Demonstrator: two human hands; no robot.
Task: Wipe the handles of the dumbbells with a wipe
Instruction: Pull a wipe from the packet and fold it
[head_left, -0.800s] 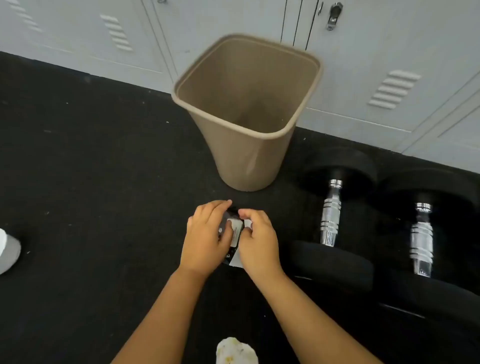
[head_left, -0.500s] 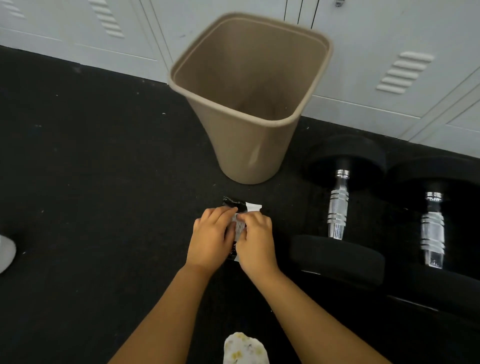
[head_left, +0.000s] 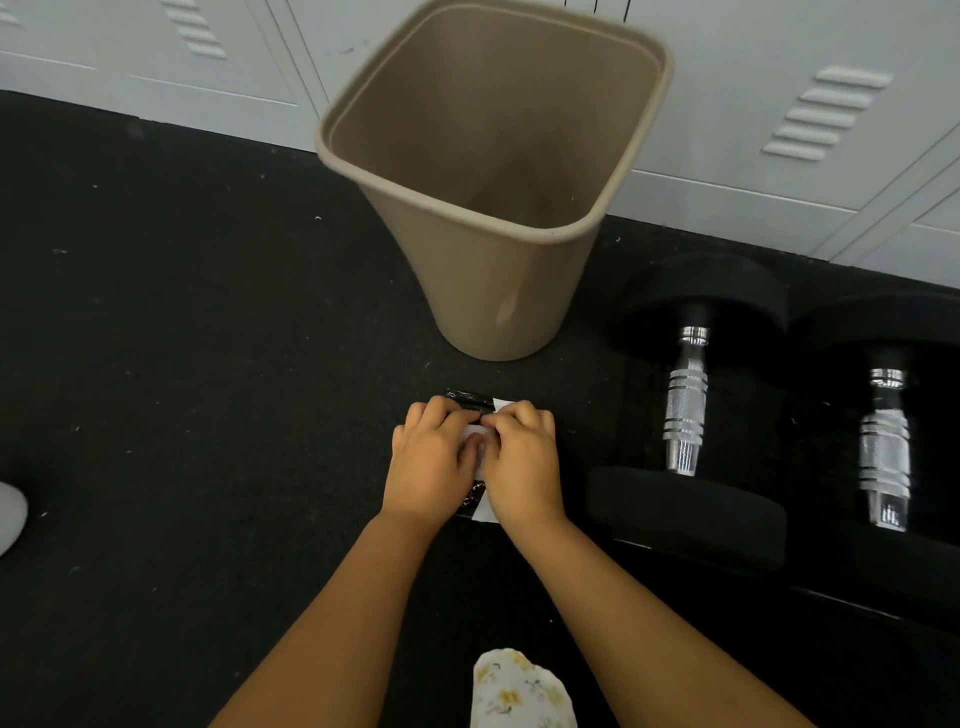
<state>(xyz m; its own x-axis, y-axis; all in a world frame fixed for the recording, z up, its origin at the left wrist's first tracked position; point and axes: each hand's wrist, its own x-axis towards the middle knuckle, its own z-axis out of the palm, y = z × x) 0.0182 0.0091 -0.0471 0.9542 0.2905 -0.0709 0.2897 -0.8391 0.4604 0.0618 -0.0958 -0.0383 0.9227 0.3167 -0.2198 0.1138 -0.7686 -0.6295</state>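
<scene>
A small black-and-white wipe packet (head_left: 470, 401) is held low over the black floor, in front of the bin. My left hand (head_left: 428, 462) and my right hand (head_left: 522, 460) both pinch it, fingertips meeting at its middle; most of the packet is hidden under them. Two black dumbbells lie side by side to the right. The nearer dumbbell (head_left: 685, 400) and the farther right dumbbell (head_left: 885, 447) each show a chrome ridged handle between dark heads. Neither hand touches them.
A tan plastic waste bin (head_left: 488, 291) stands upright just beyond my hands, empty inside. Grey-white lockers (head_left: 779, 130) line the back. A floral-patterned cloth bit (head_left: 519, 691) shows at the bottom edge, and a pale grey object (head_left: 10, 514) at the left edge.
My hands have drawn closer together over the packet, covering more of it. The view has tilted down, so the bin and dumbbells sit higher and nearer.
</scene>
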